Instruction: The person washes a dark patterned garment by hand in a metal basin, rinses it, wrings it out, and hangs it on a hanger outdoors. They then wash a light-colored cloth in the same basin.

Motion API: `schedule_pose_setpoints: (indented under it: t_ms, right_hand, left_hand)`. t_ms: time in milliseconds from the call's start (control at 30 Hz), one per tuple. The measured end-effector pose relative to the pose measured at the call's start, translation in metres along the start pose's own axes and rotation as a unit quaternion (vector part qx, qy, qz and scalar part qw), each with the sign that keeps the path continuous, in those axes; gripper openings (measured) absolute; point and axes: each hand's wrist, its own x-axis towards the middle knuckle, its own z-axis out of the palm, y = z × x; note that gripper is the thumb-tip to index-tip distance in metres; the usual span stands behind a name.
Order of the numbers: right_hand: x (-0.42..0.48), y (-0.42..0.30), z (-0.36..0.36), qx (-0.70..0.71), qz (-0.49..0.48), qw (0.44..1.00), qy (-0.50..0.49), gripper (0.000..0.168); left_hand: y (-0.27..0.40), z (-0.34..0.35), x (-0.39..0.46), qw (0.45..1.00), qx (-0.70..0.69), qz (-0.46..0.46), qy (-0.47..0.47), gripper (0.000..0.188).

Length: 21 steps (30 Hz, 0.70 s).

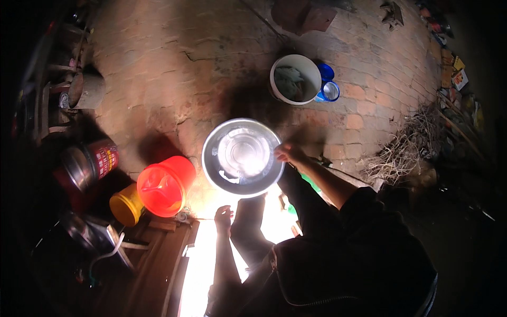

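A round stainless-steel basin (225, 130) is in front of me over the brick floor, and light glares off its inside. My right hand (291, 153) grips the basin's right rim. Below the basin, apart from it, my left hand (223, 217) is loosely curled with nothing visible in it. Left of the basin stands a red plastic bucket (190, 170) with a red dipper (158, 186) inside. A yellow bucket (126, 204) sits against its lower left side.
Ahead, a white bucket (275, 85) holds pale cloth-like material, beside a blue can (330, 91). Dry twigs (400, 146) lie at right. A wooden plank structure (146, 273) is at lower left, with a metal pot (87, 91) farther up the left side.
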Motion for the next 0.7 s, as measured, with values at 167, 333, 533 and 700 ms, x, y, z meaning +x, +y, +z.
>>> schedule_pose_setpoints:
  t_ms: [167,333,533,700]
  right_hand:
    - [0.155,0.021,-0.100,-0.114,-0.166,0.964,0.176,0.019]
    - [0.274,0.015,-0.179,-0.527,-0.241,0.765,0.280,0.035]
    - [0.340,-0.004,-0.179,-0.554,-0.186,0.769,0.260,0.044]
    - [0.403,0.011,-0.210,-0.604,-0.208,0.749,0.177,0.047]
  left_hand:
    - [0.027,0.064,0.055,0.985,-0.002,0.165,-0.060,0.018]
    - [0.039,0.082,0.120,0.945,-0.144,0.288,-0.047,0.021]
    - [0.062,0.091,0.140,0.931,-0.132,0.339,0.025,0.018]
    - [0.062,0.119,0.142,0.917,-0.050,0.389,0.075,0.016]
